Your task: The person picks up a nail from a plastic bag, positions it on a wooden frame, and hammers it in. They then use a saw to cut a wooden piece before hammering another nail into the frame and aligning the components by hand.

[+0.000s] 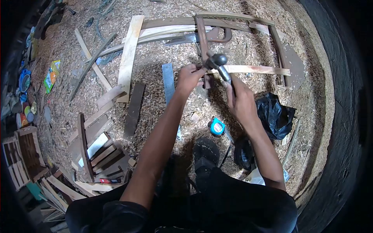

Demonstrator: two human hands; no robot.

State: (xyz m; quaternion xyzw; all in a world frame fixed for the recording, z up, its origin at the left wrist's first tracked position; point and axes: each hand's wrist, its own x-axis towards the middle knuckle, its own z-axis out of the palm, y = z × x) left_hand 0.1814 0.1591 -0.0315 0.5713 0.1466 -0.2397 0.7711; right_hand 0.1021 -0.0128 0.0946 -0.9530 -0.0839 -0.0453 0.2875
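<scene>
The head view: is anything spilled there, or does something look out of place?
Wood shavings are scattered all around. The green-and-yellow packet at left and the crumpled black bag near the right hand look somewhat out of place, because they resemble litter among the wood pieces.

Left hand [189, 79] and right hand [241, 98] bare, forearms likewise. Dark, short fabric sleeve [123, 213] ending near left elbow. Black cloth trousers [248, 206]. Black, round-toed footwear [206, 149] flecked with pale specks.
</scene>
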